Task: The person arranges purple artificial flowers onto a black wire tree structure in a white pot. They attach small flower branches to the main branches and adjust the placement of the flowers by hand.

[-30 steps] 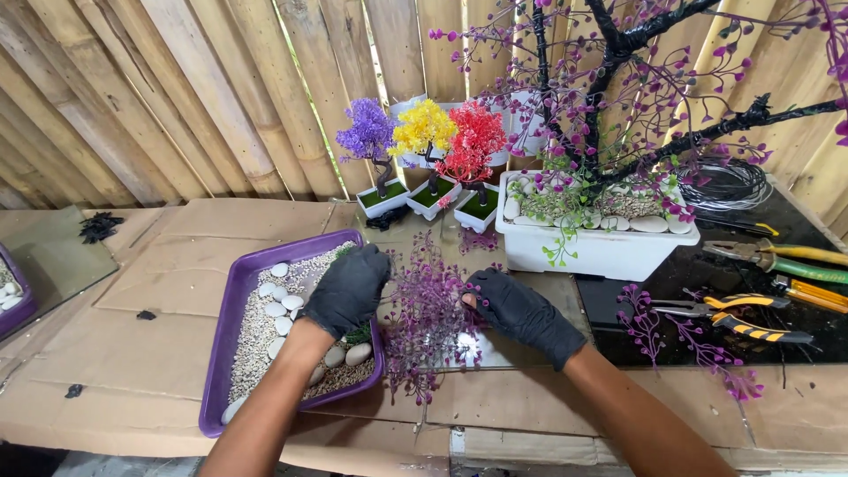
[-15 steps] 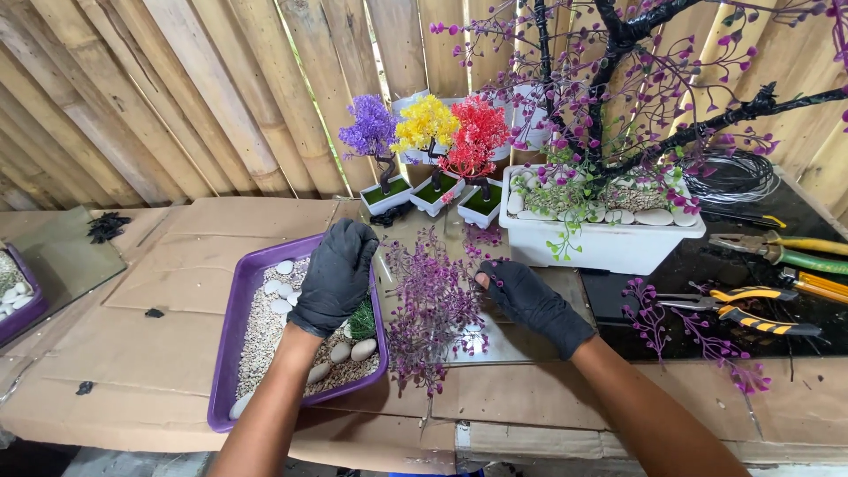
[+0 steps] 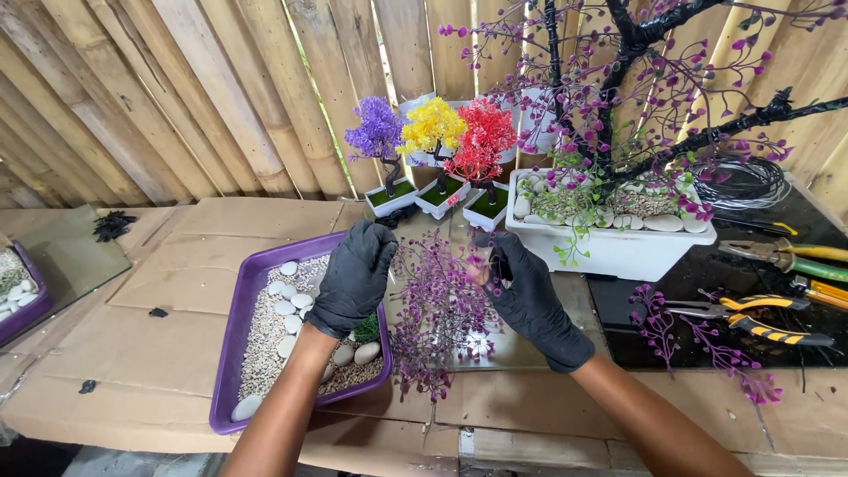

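Matt black gloves [image 3: 358,274], glossy plastic tray [image 3: 231,340]

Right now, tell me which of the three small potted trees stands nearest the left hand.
The purple small tree, leftmost of the three; the yellow tree and red tree stand farther right of the left hand.

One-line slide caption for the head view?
Gloved left hand and right hand hold a purple artificial sprig beside a purple pebble tray.

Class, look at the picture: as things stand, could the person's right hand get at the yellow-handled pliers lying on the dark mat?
Probably yes. The right hand holds the purple sprig with the left hand, so it must let go first. The yellow-handled pliers lie in the open on that hand's side; only loose purple twigs lie between.
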